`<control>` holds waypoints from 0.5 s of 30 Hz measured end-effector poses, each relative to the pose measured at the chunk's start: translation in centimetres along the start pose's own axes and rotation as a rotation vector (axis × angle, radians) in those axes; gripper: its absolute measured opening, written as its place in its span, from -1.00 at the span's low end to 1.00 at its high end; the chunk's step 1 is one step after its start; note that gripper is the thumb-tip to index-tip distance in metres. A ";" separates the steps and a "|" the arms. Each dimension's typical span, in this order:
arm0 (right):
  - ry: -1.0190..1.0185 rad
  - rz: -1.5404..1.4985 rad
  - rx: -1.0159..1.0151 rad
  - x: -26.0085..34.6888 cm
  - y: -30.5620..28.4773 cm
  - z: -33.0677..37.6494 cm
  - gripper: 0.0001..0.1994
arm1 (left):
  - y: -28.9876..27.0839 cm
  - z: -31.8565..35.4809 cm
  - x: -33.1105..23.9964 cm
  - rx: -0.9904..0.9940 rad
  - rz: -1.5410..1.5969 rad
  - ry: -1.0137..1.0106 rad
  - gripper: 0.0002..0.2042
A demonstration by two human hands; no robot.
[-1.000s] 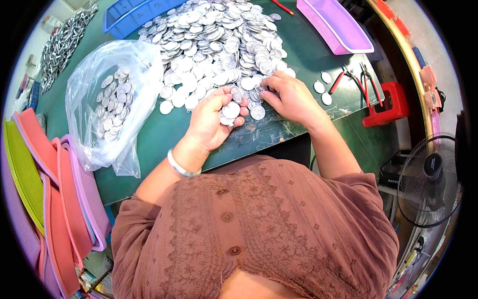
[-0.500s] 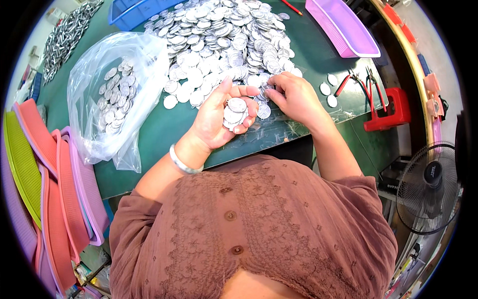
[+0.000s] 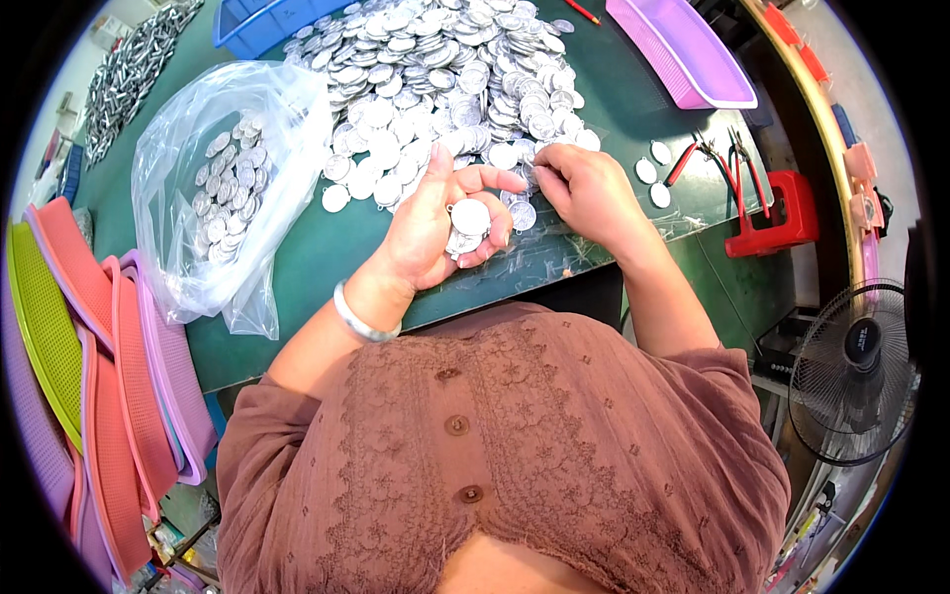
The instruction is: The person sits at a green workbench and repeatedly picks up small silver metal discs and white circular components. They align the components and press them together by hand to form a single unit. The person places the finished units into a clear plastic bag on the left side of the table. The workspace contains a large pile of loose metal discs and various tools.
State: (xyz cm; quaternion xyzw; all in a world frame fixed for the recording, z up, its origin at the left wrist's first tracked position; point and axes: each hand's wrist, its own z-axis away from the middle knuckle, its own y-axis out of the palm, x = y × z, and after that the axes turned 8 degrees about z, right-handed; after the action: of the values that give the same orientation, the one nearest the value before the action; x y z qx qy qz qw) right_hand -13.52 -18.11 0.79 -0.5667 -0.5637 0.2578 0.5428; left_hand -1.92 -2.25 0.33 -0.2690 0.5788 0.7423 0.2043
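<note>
A big heap of round silver discs (image 3: 445,69) covers the far part of the green table (image 3: 317,247). My left hand (image 3: 435,223) is turned palm up near the table's front edge and cups a small stack of these discs (image 3: 469,220) against its fingers. My right hand (image 3: 584,188) rests fingers down on the near edge of the heap, just right of the left hand, touching loose discs. Whether it pinches one is hidden by its fingers. A silver bangle (image 3: 358,315) circles my left wrist.
A clear plastic bag (image 3: 223,188) holding more discs lies at the left. Stacked pink, orange and green trays (image 3: 109,376) stand at the far left. A blue bin (image 3: 267,20), a purple tray (image 3: 683,49), red-handled pliers (image 3: 708,158), a red holder (image 3: 777,213) and a fan (image 3: 856,371) are around.
My left hand has turned palm up and drawn back toward me with discs stacked in it. My right hand stayed at the heap's near edge.
</note>
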 end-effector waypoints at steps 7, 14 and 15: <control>0.028 0.021 -0.085 0.0 -0.1 0.0 -0.88 | 0.2 0.0 0.0 -0.028 -0.001 -0.005 -0.24; 0.362 -0.604 -0.041 -0.6 -0.4 0.1 -0.89 | -0.9 -0.3 0.1 0.028 0.108 0.008 -0.50; 0.434 -0.773 0.016 -0.6 -0.6 0.1 -0.88 | -1.0 -0.3 0.2 -0.035 0.062 0.026 -0.58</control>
State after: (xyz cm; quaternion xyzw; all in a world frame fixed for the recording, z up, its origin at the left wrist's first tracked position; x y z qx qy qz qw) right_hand -14.00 -18.79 1.13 -0.3509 -0.6053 -0.0848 0.7094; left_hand -1.44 -2.30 -0.58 -0.2641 0.5764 0.7546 0.1692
